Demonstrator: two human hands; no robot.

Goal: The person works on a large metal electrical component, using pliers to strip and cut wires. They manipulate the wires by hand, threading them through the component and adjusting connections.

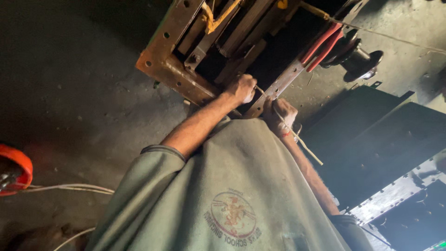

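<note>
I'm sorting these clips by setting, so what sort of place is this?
Most likely a metal or machine repair workshop. A rusty steel frame with bolt holes stands on a stained concrete floor, dark riveted metal panels lie beside it, and both hands grip a thin rod at the frame.

One round emblem on our shirt

We see no packages, signs or screens here; the only label-like thing is a round printed emblem (233, 219) on the front of our grey-green shirt (186, 204), low in the view, drawn in faded red with a small figure inside a ring of lettering.
</note>
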